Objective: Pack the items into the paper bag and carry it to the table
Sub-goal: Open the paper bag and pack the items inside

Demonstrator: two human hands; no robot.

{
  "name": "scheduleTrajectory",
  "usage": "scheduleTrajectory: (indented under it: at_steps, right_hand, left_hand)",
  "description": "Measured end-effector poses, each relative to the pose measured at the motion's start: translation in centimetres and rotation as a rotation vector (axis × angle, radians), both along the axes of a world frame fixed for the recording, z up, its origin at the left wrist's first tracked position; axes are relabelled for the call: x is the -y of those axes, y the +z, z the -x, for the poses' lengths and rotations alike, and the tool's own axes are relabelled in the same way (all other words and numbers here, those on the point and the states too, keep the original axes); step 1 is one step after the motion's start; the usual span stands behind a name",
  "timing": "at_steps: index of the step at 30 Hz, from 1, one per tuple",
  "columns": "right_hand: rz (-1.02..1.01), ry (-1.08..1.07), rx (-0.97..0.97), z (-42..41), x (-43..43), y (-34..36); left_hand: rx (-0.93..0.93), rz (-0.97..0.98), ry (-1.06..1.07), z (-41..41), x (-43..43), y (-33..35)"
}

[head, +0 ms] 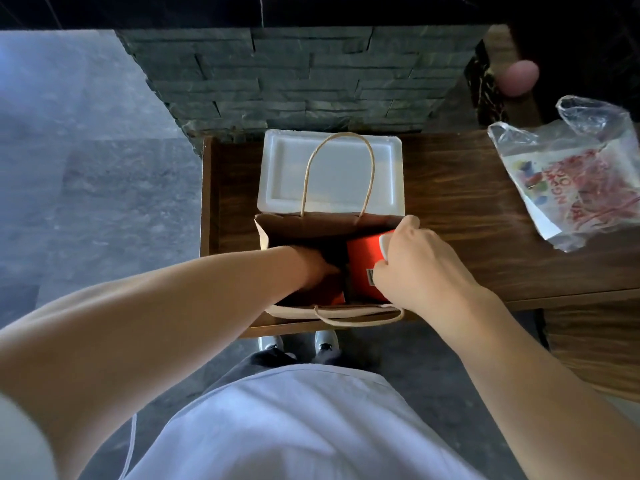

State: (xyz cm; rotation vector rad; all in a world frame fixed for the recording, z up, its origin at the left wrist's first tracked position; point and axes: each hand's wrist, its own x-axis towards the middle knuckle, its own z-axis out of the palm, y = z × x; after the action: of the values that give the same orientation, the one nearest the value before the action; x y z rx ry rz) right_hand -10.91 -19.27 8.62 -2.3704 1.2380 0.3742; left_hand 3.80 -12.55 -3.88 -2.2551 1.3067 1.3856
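A dark wood-grain counter (467, 188) runs across the middle of the view, its left end stopping short of a grey stone-tiled floor (86, 168). Behind it rises a wall of stacked dark slate strips (294, 74), and above that a black band (too dark to read). At the far right a lower wooden surface (595, 348) steps down beside the counter.

The brown paper bag (263, 233) stands open at the counter's near edge — one twine handle upright at the back, the other flopped over the front rim. Just behind the bag, touching its back wall, lies a white foam container (332, 168), lid shut. Well to the right, a crumpled clear plastic bag (571, 174) with red printing rests on the counter, and beyond it a blurred pink rounded object (519, 77) sits in shadow.

The left hand (315, 268) reaches down into the bag; its fingers are hidden inside, so I cannot tell whether its grip is wide or closed. The right hand (415, 261) has its grip closed around a red box (367, 258) with a white corner, the box partly lowered into the bag's right side.

Below, a light shirt, dark trousers and two pale shoes (298, 341) stand on the floor — toes under the counter's edge.
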Motion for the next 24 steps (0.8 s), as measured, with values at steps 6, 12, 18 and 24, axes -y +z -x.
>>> scheduleTrajectory:
  at_steps: [6,12,18,24]
  right_hand:
    - [-0.088,-0.015,-0.040,-0.2,0.5,-1.1]
    - [-0.186,-0.033,-0.055,-0.5,1.0,-1.7]
    - [-0.338,-0.062,-0.131,-1.6,2.1,-2.9]
    - [-0.482,-0.118,-0.162,-3.0,3.1,-4.8]
  left_hand:
    - [0.008,-0.185,-0.025,2.3,0.7,-0.5]
    - [-0.046,-0.346,-0.041,3.0,1.1,0.6]
    - [0.036,-0.193,0.180,3.1,0.1,1.1]
    - [-0.176,-0.097,0.700,1.0,-0.1,2.4]
